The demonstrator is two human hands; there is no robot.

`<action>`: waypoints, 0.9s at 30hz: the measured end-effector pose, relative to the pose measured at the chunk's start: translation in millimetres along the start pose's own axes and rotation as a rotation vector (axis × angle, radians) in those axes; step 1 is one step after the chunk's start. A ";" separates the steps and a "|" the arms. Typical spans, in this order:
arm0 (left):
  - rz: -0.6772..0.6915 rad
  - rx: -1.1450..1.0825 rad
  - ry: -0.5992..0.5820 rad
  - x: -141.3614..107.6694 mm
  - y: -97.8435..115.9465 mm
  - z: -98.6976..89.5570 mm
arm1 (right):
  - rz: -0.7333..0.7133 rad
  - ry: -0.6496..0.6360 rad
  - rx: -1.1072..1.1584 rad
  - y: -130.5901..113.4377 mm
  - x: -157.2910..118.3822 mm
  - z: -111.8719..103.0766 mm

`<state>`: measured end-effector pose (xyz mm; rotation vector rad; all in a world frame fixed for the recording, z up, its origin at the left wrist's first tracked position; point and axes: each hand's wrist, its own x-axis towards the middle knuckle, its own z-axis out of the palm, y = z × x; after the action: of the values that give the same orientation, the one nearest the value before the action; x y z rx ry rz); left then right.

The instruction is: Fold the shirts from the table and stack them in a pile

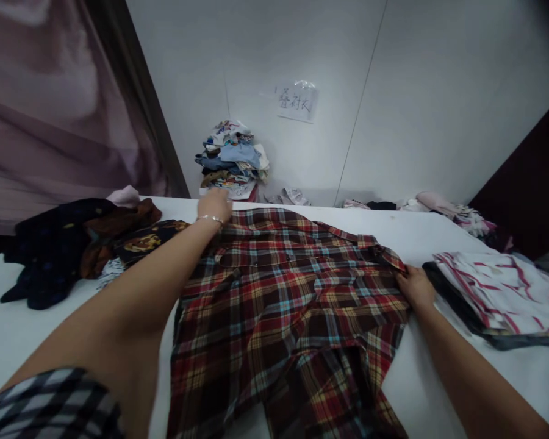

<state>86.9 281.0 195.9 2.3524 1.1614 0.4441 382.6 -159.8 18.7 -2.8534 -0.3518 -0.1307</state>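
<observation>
One plaid shirt (288, 299) lies between both hands (215, 205) (418, 288): right pinching it, left's grip unclear.

Wearing a short gingham sleeve (50, 405) on the left arm, black and white checks with some greyish squares mixed in, and the hem's above the elbow. There's a thin silvery bracelet (210, 218) right behind the left hand (215, 205), too blurry to tell if it's chain or bangle. Right hand (417, 288) and forearm are just bare.
</observation>
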 end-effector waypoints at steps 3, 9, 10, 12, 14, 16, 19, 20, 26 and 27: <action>0.258 0.085 -0.078 -45.7 0.4 31.2 | -0.007 0.007 0.060 2.0 2.3 -0.1; 0.512 0.102 -0.335 -188.4 -44.0 64.8 | 0.053 -0.100 0.429 7.1 4.8 -14.4; 0.497 0.091 -0.342 -209.9 -55.5 63.5 | 0.064 -0.121 0.540 8.6 1.9 -17.2; 0.455 0.090 -0.327 -246.4 -78.5 60.5 | 0.064 -0.127 0.703 11.8 -11.1 -22.1; 0.440 0.115 -0.296 -273.7 -99.0 60.0 | -0.014 -0.079 0.733 14.3 -36.9 -26.2; 0.436 0.150 -0.263 -292.1 -114.4 62.6 | -0.158 -0.007 0.716 15.7 -77.0 -30.9; 0.422 0.201 -0.211 -307.3 -124.9 68.1 | -0.382 -0.052 0.763 16.0 -156.3 -40.1; 0.423 0.214 -0.197 -310.4 -125.3 69.7 | -0.470 -0.166 0.767 15.9 -183.4 -43.1; 0.493 0.220 -0.162 -321.6 -109.2 80.5 | -0.898 -0.286 0.395 5.7 -267.8 -43.0; 0.489 0.220 -0.151 -321.6 -105.5 82.6 | -0.901 -0.243 0.353 1.2 -266.1 -41.5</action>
<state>-131.1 55.2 44.8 2.8087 0.5825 0.3006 123.3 -232.3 26.2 -2.1627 -1.5095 0.1056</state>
